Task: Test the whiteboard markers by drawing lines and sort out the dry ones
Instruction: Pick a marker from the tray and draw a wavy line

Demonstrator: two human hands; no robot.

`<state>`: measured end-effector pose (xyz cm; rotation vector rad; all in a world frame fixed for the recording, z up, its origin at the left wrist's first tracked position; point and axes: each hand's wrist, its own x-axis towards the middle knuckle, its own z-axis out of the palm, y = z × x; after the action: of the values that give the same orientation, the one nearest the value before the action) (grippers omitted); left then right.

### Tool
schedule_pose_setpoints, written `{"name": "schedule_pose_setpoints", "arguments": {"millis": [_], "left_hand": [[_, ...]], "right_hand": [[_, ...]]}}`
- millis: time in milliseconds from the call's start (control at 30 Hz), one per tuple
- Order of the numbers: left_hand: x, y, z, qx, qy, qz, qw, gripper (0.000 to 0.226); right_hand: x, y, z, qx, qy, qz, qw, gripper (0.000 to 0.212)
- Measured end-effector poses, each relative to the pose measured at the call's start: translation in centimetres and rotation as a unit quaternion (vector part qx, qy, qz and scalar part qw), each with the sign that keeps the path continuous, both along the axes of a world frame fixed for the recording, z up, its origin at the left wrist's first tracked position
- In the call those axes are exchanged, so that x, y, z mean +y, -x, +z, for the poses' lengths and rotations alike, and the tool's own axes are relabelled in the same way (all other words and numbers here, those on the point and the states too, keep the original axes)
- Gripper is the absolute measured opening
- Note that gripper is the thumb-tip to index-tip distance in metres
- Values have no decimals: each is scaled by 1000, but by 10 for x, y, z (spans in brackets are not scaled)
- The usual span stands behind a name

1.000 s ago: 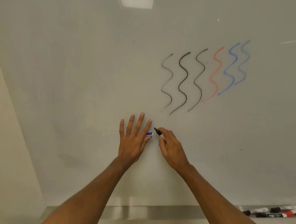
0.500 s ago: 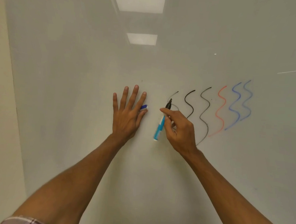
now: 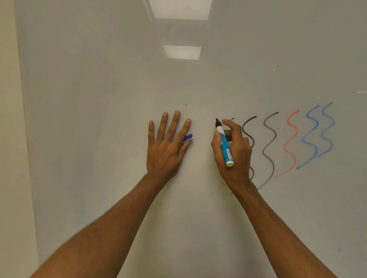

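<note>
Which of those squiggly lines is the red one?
The red line is fourth from the left: three black ones on its left, two blue on its right.

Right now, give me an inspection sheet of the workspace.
Surface: whiteboard, six wavy test lines, three black, one red, two blue; leftmost mostly hidden behind right hand.
Job's things: uncapped marker, blue barrel, dark tip up; blue cap.
Clutter: nothing seen.
Grips: left hand flat on board, pinches cap between thumb and forefinger; right hand holds marker.
Cables: nothing seen.
Surroundings: cream wall at left; ceiling lights reflected in board.
</note>
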<state>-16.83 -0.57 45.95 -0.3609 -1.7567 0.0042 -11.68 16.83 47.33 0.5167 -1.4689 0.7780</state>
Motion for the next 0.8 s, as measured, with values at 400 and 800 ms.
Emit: {"name": "schedule_pose_setpoints", "arguments": {"millis": [400,800], "left_hand": [[-1,1,-1,18,0,-4,1000,60],[-1,4,-1,27,-1,-10,1000,58]], "right_hand": [[-1,17,-30,47,-100,-62,992,30],[8,12,-89,-2,-117,-28,993,34]]}}
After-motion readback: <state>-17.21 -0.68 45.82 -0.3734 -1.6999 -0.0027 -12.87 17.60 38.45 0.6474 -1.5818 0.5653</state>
